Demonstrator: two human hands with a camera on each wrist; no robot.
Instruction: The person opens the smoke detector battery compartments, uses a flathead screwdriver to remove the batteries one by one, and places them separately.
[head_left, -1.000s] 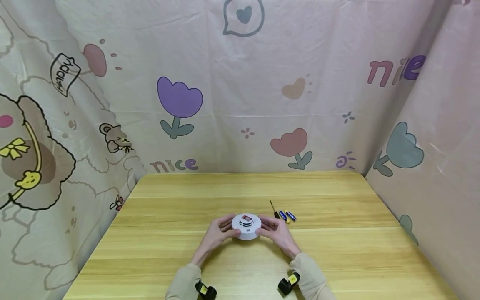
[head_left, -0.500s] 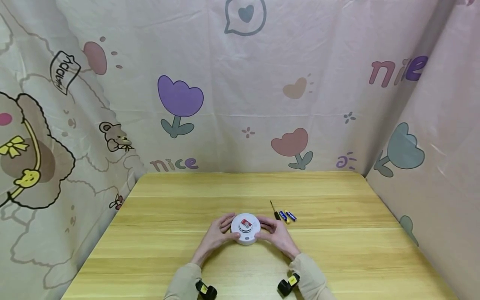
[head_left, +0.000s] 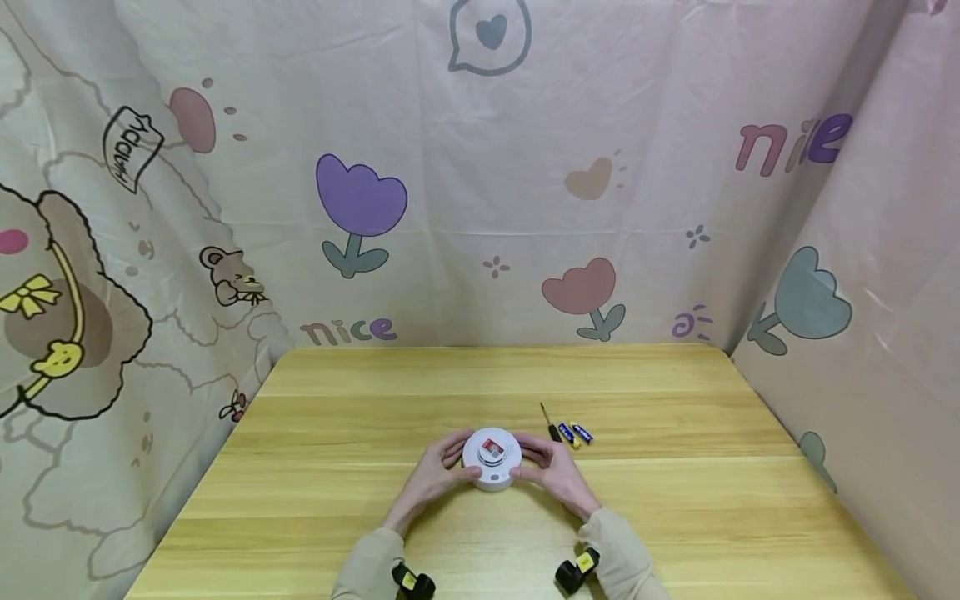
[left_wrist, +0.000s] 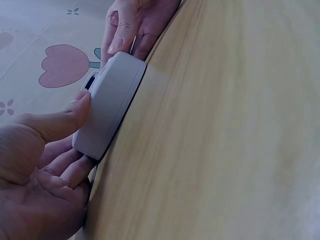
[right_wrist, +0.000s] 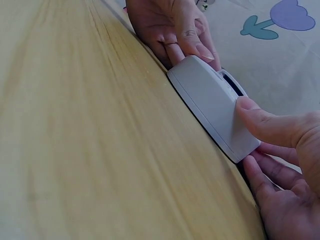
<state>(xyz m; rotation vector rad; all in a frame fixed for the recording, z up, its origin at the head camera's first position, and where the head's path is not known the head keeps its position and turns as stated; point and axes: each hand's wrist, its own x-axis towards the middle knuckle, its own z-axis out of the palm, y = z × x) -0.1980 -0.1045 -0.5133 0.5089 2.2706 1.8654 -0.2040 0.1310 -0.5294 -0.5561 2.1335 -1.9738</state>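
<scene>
A round white smoke detector (head_left: 506,468) with a raised vented centre and a red label faces up between my two hands in the head view. My left hand (head_left: 438,470) grips its left side, thumb on the upper edge and fingers curled behind and under. On the opposite side my right hand (head_left: 553,472) holds it the same way. Both wrist views show the detector's (left_wrist: 111,102) smooth side wall, its base at or very near the tabletop. In the right wrist view, the right thumb presses the top rim of the detector (right_wrist: 210,105).
Just beyond my right hand lie a small black-handled screwdriver (head_left: 553,432) and two blue-and-yellow batteries (head_left: 582,432). The wooden table (head_left: 360,417) reaches back to a printed cloth backdrop (head_left: 465,150), with cloth on both sides too.
The smoke detector has tilted from a slant, its front side showing more, to a flatter pose with its face up. Both hands have kept hold of it and hardly moved.
</scene>
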